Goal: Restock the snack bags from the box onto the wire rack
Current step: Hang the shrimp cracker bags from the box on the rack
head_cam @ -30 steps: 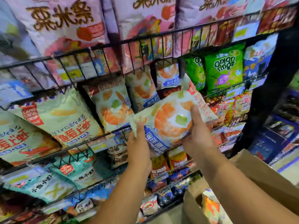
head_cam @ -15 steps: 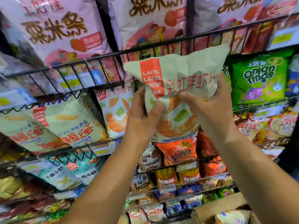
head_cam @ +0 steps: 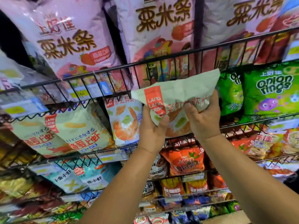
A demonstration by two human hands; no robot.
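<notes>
Bag (head_cam: pixel 179 97) upright, top tilted right. Left hand (head_cam: pixel 152 133) and right hand (head_cam: pixel 204 122) grip its lower half, fingers curled round it. It hangs before the rack (head_cam: pixel 178 54) gap just right of the matching bag (head_cam: pixel 124 123). Slot judged straight behind; both hands equally near.

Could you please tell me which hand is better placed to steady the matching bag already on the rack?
Probably the left hand: it grips the held bag just beside the matching bag, while the right hand grips its far side, by the green bags.
</notes>
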